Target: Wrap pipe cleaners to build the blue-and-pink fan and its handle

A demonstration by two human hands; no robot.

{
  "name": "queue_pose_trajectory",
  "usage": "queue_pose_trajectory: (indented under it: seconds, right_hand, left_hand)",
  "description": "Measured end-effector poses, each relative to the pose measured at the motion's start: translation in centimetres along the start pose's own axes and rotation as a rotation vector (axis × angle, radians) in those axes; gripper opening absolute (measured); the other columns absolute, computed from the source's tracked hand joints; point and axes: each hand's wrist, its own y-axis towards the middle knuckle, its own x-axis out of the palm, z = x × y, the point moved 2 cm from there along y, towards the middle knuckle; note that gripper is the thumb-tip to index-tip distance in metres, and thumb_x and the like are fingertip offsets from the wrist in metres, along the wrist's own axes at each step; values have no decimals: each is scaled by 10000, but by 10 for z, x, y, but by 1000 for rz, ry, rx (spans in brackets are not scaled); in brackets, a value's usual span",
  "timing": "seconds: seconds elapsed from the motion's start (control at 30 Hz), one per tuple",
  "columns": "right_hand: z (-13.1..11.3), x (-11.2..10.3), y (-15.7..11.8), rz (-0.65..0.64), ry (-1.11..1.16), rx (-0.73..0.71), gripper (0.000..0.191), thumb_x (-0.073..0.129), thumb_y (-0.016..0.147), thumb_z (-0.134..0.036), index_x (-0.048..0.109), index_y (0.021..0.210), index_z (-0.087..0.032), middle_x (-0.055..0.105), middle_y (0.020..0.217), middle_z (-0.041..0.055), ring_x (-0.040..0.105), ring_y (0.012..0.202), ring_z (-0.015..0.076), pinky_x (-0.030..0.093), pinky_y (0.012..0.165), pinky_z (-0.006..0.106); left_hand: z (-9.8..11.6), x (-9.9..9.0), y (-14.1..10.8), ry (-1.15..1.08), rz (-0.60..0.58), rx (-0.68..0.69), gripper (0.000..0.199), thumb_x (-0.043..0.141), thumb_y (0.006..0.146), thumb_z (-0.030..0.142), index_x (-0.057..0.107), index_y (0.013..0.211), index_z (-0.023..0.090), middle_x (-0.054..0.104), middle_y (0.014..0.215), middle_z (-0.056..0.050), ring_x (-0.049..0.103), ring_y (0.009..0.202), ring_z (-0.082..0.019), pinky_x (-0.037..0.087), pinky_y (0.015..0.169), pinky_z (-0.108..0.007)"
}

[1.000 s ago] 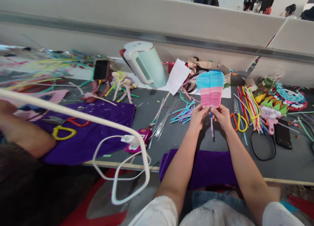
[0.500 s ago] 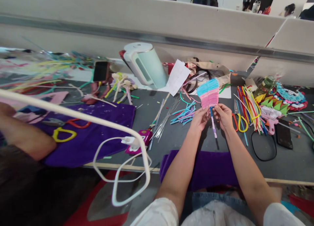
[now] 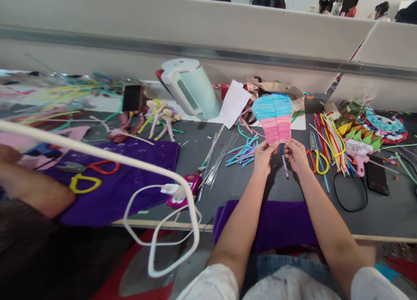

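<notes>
A blue and pink fan-shaped piece (image 3: 275, 117), banded blue on top and pink below, is held up over the table between my two hands. My left hand (image 3: 264, 157) pinches its lower left edge. At its lower right edge, beside the blue and lilac stem (image 3: 284, 161), the fingers of my right hand (image 3: 296, 155) are closed on the piece. Short blue and purple pipe-cleaner pieces (image 3: 241, 152) lie left of my left hand. Scissors with orange and yellow handles (image 3: 321, 162) rest to the right of my right hand.
Behind stand a pale green kettle (image 3: 198, 89) and a white paper (image 3: 234, 103). Right are colourful pipe cleaners (image 3: 330, 139), a pink glue gun (image 3: 360, 161) and a black phone (image 3: 377, 177). A white cable (image 3: 130, 158) crosses the left foreground; another person's arm (image 3: 35, 185) rests there.
The fan-shaped piece has tipped so that its face shows larger and flatter towards me, and its stem looks shorter. Both hands keep hold of it, almost in place.
</notes>
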Motion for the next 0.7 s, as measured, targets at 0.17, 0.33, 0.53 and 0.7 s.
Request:
queue_pose_trajectory:
  seconds: [0.17,0.33,0.53,0.7]
  right_hand:
    - [2,0,1,-4,38,24,213,707,605,-235,506,654,-183,513,564,-65,427,466,40,337,381,132]
    - [5,-1,1,2,90,80,205,677,583,-194,479,637,-186,493,541,-71,411,464,37,324,385,127]
    - [7,-1,2,20,91,118,198,665,573,-189,480,645,-187,493,543,-67,415,463,42,323,384,136]
    - [8,-2,2,-57,90,202,192,660,565,-198,484,640,-180,485,539,-65,410,455,43,256,361,139]
  left_hand:
    - [-1,-2,0,22,18,-2,236,837,577,289,708,725,159,612,602,30,498,521,-71,436,576,-227]
    - [-2,-2,-1,30,44,-20,302,850,546,316,714,764,158,694,714,-11,598,586,-112,505,631,-267]
    - [-5,-3,0,29,88,-28,344,856,526,324,708,784,151,713,746,-28,648,628,-138,509,633,-268]
    - [-4,-3,-1,11,101,0,339,858,527,329,701,768,149,700,717,-21,639,610,-127,500,626,-261]
